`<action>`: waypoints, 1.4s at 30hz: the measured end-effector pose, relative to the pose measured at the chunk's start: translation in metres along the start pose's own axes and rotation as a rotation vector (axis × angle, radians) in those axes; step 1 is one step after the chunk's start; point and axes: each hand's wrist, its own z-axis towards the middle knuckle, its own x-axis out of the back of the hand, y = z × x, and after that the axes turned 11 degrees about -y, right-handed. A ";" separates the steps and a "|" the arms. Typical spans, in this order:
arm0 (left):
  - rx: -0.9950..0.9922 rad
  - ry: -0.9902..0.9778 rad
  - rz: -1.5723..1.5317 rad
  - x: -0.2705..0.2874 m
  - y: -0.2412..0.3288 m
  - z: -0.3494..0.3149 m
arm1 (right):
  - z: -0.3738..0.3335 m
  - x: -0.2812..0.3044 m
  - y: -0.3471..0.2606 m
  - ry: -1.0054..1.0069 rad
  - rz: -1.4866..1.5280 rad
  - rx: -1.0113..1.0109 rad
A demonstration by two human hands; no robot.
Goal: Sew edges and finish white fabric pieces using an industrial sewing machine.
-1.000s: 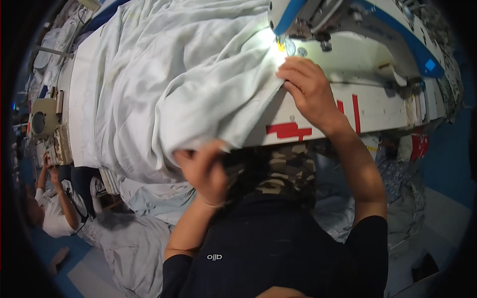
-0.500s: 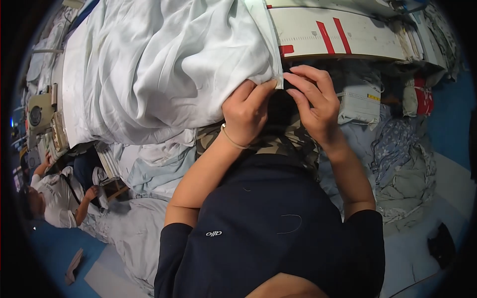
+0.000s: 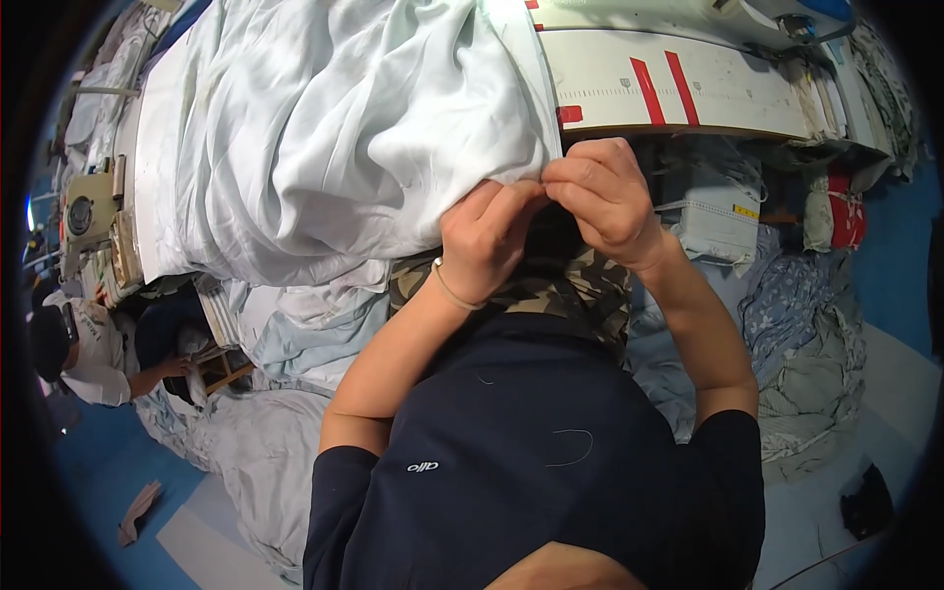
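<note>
A large white cloth [image 3: 334,147] lies in loose folds over the worktable, its near right corner hanging at the front edge. My left hand [image 3: 484,236] pinches the cloth's hem close to that corner, thumb and fingers pressed together. Right beside it, my right hand [image 3: 612,205] is closed with its fingertips at the very corner, almost touching the left fingertips. The bit of hem between the two hands is mostly hidden by the fingers.
The white tabletop [image 3: 590,74] carries red tape strips [image 3: 645,90] and a printed scale. Part of a machine [image 3: 787,25] stands at the far right. Heaps of fabric [image 3: 801,364] lie right and left below. At left, another person [image 3: 93,354] sits near a beige machine [image 3: 90,208].
My right hand has moved left and its spread fingers have closed at the cloth's corner. The left hand keeps its pinch. The other person at left has leaned and shifted.
</note>
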 end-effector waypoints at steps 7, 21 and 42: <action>0.368 0.240 0.178 0.088 -0.057 -0.011 | -0.001 0.026 0.000 -0.145 0.122 -0.132; 0.626 0.011 0.575 0.166 -0.163 0.008 | -0.024 0.005 0.019 -0.159 0.191 -0.208; 0.487 -0.079 0.306 0.213 -0.317 0.100 | -0.002 0.003 0.041 -0.143 0.161 -0.199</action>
